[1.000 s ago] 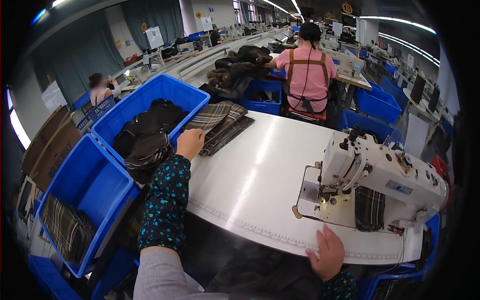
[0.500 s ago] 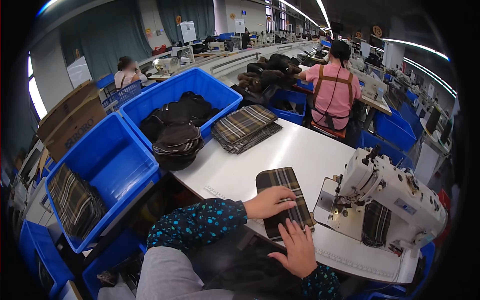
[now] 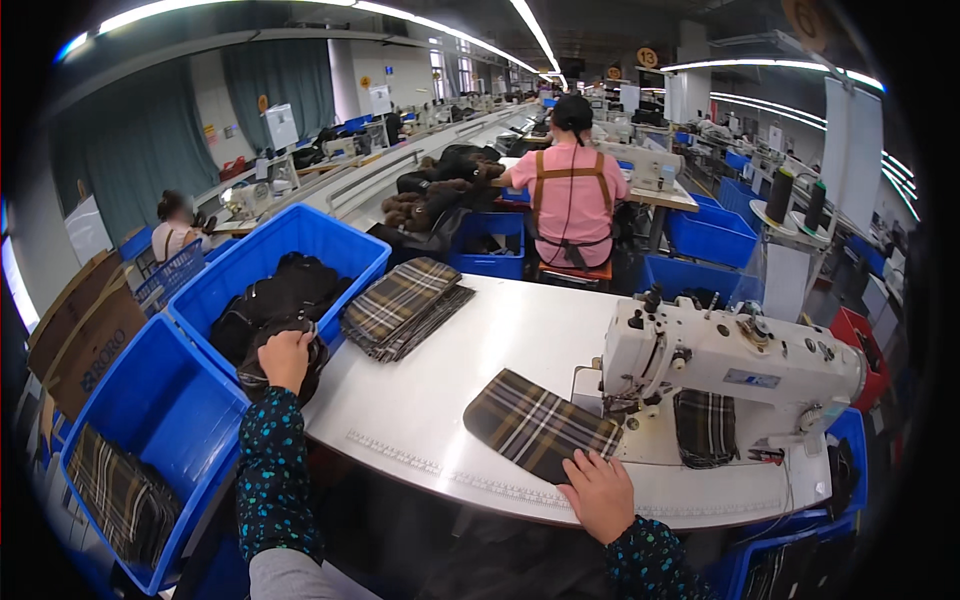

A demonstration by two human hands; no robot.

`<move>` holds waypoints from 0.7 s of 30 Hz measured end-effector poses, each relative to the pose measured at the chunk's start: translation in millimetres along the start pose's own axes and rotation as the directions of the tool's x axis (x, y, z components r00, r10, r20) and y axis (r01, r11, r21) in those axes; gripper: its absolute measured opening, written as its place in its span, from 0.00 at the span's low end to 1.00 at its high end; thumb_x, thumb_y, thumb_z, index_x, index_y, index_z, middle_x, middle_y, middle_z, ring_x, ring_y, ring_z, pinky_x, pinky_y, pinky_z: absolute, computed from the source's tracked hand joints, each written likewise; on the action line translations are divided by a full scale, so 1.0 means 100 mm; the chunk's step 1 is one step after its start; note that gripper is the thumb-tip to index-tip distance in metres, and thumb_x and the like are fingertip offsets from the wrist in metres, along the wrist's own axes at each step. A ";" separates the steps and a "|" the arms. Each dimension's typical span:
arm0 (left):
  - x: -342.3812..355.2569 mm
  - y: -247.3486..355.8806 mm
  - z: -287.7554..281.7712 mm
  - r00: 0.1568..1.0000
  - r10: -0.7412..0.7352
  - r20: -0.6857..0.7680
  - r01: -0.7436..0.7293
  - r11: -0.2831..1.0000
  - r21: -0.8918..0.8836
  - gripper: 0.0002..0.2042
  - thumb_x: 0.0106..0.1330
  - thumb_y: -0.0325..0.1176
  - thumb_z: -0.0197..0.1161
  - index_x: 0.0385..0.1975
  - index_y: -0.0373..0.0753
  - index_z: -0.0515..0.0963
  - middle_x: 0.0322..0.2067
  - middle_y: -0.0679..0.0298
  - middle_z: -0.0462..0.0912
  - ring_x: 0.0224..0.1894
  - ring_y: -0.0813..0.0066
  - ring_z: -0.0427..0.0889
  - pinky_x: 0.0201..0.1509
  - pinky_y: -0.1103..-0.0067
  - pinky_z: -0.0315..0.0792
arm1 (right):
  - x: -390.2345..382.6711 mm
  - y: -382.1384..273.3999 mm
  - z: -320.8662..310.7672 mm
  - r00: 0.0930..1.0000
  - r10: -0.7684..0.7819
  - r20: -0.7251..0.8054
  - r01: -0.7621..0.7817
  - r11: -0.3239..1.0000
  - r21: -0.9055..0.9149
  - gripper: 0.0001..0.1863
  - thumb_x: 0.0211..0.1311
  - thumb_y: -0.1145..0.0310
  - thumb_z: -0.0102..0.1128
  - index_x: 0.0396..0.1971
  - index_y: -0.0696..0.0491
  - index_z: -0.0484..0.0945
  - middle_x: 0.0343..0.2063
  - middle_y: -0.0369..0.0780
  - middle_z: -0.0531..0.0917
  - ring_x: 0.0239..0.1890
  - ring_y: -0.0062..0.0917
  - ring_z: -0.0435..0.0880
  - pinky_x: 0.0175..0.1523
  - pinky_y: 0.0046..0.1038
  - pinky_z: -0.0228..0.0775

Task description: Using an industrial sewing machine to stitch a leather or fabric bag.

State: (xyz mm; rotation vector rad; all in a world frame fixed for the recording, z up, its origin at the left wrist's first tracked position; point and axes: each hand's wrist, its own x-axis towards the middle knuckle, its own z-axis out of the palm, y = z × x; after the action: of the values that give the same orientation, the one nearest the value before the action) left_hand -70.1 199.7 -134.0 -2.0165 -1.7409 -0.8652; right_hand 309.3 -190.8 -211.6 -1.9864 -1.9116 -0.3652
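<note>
My left hand (image 3: pixel 285 361) reaches to the near rim of a blue bin, fingers closed on a dark fabric piece (image 3: pixel 312 368) from the pile there. Flat on the white sewing table (image 3: pixel 420 400) lies a plaid fabric panel (image 3: pixel 535 418), dark with tan and white stripes and rounded corners. My right hand (image 3: pixel 600 494) rests open on its near edge, fingertips on the cloth. The panel's right end reaches the needle area of a white sewing machine (image 3: pixel 720 345). Under the machine's arm sits another plaid piece (image 3: pixel 705 428).
A stack of plaid panels (image 3: pixel 405 305) lies at the table's far left. Dark pieces fill the upper blue bin (image 3: pixel 350 250); a lower blue bin (image 3: pixel 190 375) holds more plaid panels. Cardboard (image 3: pixel 85 340) stands at left. Ahead, a person in pink (image 3: pixel 575 195) sits at another machine.
My left hand has left the panel and moved left to the dark pieces at the bin. The panel has turned and now sits closer to the machine's needle. The view has swung right.
</note>
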 end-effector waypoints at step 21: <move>-1.29 0.94 -1.86 0.801 0.496 0.335 0.354 0.059 -0.933 0.15 0.70 0.35 0.65 0.41 0.24 0.83 0.36 0.59 0.86 0.37 0.75 0.79 0.43 0.80 0.69 | 0.02 -0.32 -0.49 0.985 0.130 0.111 -0.152 0.370 0.917 0.37 0.53 0.59 0.81 0.60 0.59 0.73 0.52 0.43 0.82 0.54 0.28 0.80 0.61 0.28 0.70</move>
State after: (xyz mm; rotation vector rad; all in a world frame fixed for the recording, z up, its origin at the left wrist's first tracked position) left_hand -28.9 -31.8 -63.1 -3.6514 -1.0750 -2.0011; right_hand 280.1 -209.6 -164.3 -1.2848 -1.3606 0.6899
